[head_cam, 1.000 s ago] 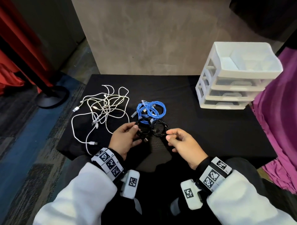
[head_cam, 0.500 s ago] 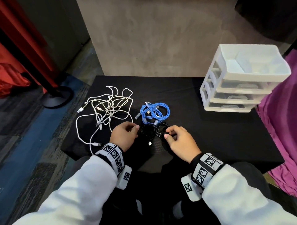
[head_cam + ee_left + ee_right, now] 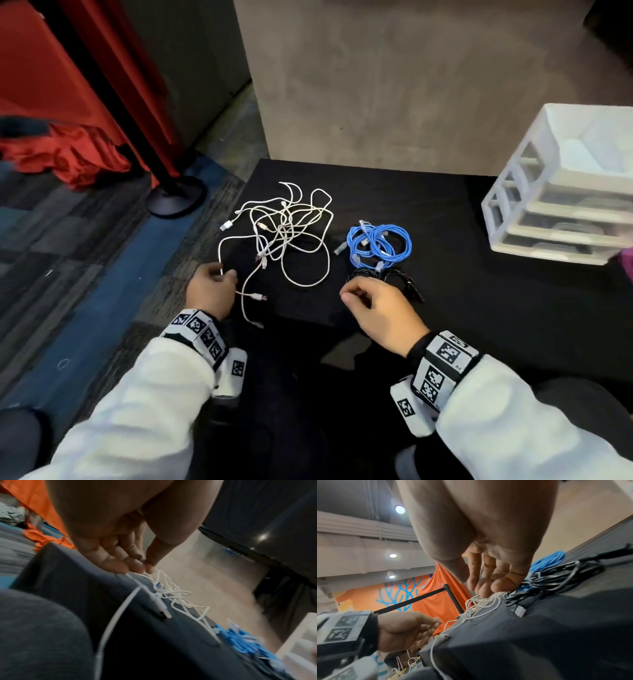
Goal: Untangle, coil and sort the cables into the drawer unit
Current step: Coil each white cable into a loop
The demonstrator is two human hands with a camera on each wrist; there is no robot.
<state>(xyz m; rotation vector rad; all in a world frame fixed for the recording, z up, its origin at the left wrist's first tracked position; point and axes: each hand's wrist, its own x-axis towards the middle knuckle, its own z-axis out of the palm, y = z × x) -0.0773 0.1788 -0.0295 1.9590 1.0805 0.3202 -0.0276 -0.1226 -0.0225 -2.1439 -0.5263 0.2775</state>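
Observation:
A tangle of white cables [image 3: 287, 233] lies on the left of the black table [image 3: 479, 308]. My left hand [image 3: 224, 273] pinches one white strand at the table's left edge, thumb against fingertips in the left wrist view [image 3: 148, 566]. Blue coils [image 3: 378, 243] sit in the middle, with two black coils [image 3: 402, 281] just in front of them. My right hand [image 3: 354, 295] hovers beside the black coils [image 3: 556, 573] with loosely curled fingers, holding nothing. The white drawer unit [image 3: 565, 205] stands at the far right, partly cut off by the frame edge.
A black stanchion base [image 3: 176, 197] and red cloth [image 3: 68, 157] are on the carpet left of the table. A grey wall [image 3: 376, 85] rises behind the table. White strands hang over the table's near left edge [image 3: 246, 308].
My left hand left the black coils, moved left and took hold of a white strand. The right hand let go of the black coils, which lie on the table. The head view turned left.

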